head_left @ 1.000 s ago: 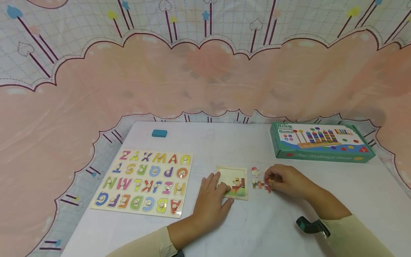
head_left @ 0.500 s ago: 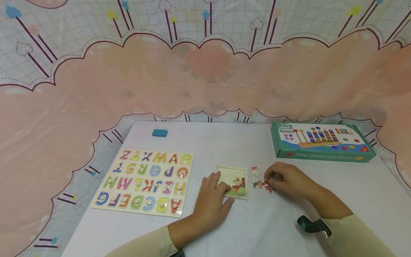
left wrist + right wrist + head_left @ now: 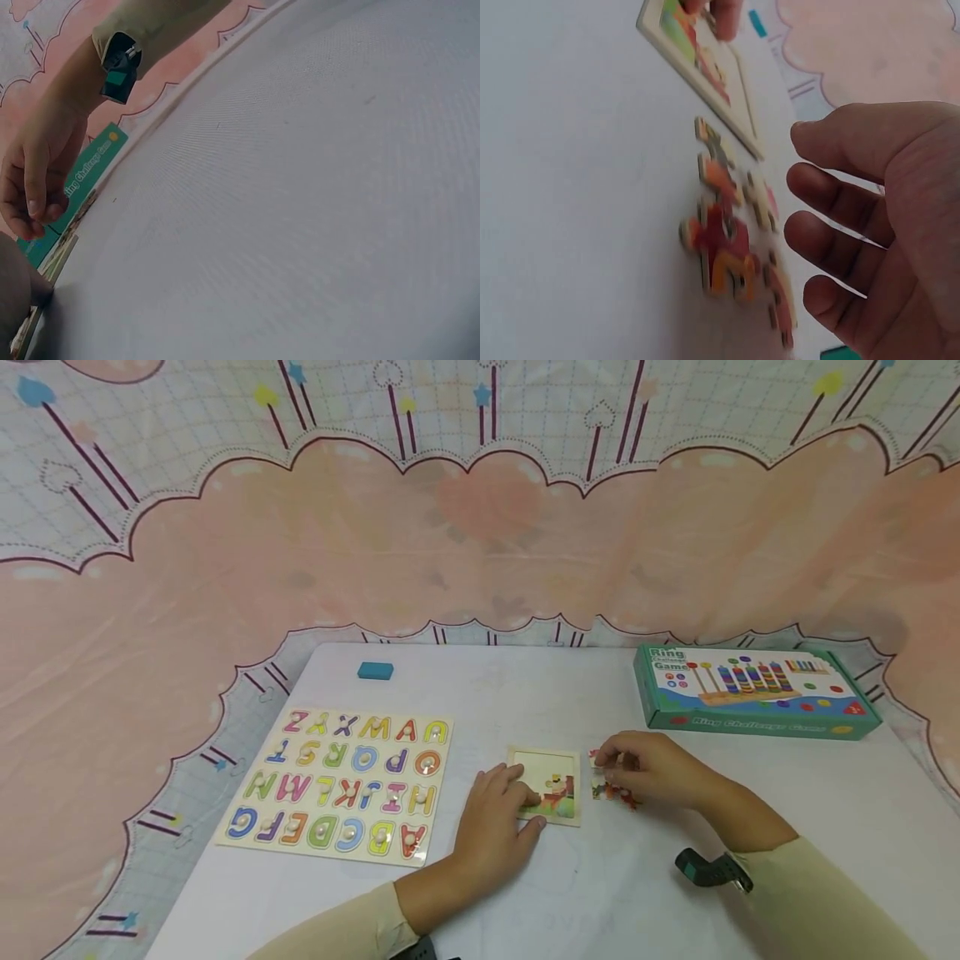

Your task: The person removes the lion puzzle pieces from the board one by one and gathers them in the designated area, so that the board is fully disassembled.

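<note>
1. Okay so the puzzle tray [image 3: 543, 762] is flat on the white surface [image 3: 600, 893], front and centre. I'd call it early to midway: a fitted patch [image 3: 558, 795] of picture fills the lower right, while the upper part is plain backing. What's under the fingers, I can't tell.

2. Left to do: the loose pieces [image 3: 724, 240], lying just beside the tray on its right. Some look touching or overlapping, so no exact count from me, but there are at least four.

3. Left hand [image 3: 491, 818] lies across the tray's left side, fingers mostly straight and spread. Doesn't seem to have hold of anything, probably just steadying it.

4. Right hand [image 3: 652, 768] is over the loose pieces, fingers loosely curled, and the right wrist view shows nothing in its grip. So the next piece isn't picked up yet, IMO.

5. Off to the left, the letter board [image 3: 341, 772] looks fully filled. The game box [image 3: 757, 693] sits at the back right, lid on. Neither seems part of this job.
</note>
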Tool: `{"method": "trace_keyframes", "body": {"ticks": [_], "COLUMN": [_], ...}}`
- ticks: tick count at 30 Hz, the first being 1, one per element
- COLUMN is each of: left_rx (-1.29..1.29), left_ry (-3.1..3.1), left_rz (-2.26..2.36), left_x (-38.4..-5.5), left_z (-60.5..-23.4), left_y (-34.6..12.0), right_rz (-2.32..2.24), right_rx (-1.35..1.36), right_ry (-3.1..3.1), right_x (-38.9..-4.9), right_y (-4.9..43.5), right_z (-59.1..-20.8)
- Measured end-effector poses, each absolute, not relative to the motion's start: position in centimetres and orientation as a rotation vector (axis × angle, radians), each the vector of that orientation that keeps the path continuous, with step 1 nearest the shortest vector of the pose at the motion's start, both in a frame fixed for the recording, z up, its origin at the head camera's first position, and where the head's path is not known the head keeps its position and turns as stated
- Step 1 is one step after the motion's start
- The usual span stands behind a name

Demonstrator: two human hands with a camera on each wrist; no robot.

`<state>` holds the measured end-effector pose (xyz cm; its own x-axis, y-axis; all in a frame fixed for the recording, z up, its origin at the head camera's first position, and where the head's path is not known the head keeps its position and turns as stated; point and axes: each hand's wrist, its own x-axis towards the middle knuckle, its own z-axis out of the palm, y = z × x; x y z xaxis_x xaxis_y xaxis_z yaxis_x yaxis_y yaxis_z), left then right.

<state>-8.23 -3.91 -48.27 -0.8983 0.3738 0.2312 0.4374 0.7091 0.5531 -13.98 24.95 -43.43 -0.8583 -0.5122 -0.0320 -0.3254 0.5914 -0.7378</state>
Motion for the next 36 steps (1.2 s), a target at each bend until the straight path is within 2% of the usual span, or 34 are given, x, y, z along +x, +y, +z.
{"method": "trace_keyframes", "body": {"ticks": [14, 36], "left_rx": [-0.744, -0.769], "left_ry": [-2.705, -2.736], "left_rz": [-0.958, -0.869], "left_x": [-8.2, -8.1], "left_z": [-48.6, -49.2], "left_y": [-2.8, -2.6], "right_rz": [-1.048, -0.775], "right_rx": [-0.929, -0.856], "right_ry": [2.583, 2.643], "right_x": [-15.2, -15.4], "right_y": [20.8, 18.6], "right_z": [-44.0, -44.2]}}
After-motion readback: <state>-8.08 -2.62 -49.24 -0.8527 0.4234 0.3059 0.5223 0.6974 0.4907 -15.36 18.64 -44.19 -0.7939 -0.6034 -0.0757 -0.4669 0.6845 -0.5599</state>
